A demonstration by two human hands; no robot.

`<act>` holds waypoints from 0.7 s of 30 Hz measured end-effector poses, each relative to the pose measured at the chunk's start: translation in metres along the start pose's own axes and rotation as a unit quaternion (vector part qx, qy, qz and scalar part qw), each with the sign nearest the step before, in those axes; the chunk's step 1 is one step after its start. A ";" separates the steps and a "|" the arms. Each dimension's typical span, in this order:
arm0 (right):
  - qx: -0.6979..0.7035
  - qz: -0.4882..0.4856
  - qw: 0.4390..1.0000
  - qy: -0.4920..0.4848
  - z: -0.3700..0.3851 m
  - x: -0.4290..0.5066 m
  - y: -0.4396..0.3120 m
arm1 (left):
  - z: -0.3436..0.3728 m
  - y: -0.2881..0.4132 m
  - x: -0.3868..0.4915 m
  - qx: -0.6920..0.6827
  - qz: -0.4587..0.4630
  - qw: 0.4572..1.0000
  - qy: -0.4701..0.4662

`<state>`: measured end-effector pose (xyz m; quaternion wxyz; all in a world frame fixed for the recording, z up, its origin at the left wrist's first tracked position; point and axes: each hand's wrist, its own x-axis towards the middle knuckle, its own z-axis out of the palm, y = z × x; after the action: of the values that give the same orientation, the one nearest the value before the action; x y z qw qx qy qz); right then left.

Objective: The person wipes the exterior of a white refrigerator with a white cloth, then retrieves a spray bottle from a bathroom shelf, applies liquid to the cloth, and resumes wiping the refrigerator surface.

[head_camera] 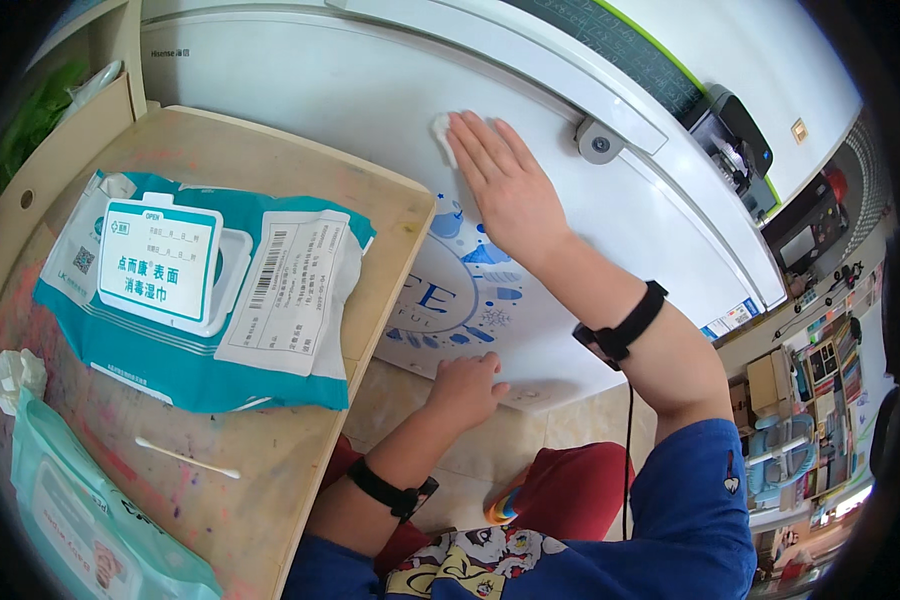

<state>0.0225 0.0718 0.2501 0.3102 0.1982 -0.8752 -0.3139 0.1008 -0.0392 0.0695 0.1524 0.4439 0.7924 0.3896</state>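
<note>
My right hand (510, 180) lies flat on the white front of a chest freezer (330, 90), fingers extended and close together. A white wipe (442, 139) sticks out beside its fingertips, pressed against the freezer. My left hand (467, 390) is lower down, fingers loosely bent near the blue printed pattern (487, 296); nothing shows in it, and whether it touches the freezer is unclear. On the table to the left lies a teal pack of disinfectant wipes (172, 367) with its white lid (157, 262) closed or nearly so; I cannot tell which.
A cotton swab (187, 457) and a pale green baby wipes pack (97, 502) lie on the stained tabletop (270, 465), near a crumpled white tissue (15, 379). The table's edge stands close to my left arm. A black cable (628, 465) hangs below my right arm.
</note>
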 end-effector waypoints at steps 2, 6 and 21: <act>-0.016 0.011 1.000 -0.015 0.001 0.002 0.000 | 0.000 0.000 0.000 -0.002 -0.006 1.000 0.003; -0.063 0.004 0.994 -0.087 -0.007 -0.007 0.004 | 0.000 -0.001 0.000 -0.007 -0.002 1.000 0.003; -0.136 -0.084 0.985 -0.068 -0.019 0.004 0.013 | 0.006 -0.001 0.004 -0.006 0.005 1.000 0.004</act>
<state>0.0300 0.0708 0.2717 0.2462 0.2055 -0.8236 -0.4677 0.1010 -0.0334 0.0652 0.1497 0.4451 0.7887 0.3968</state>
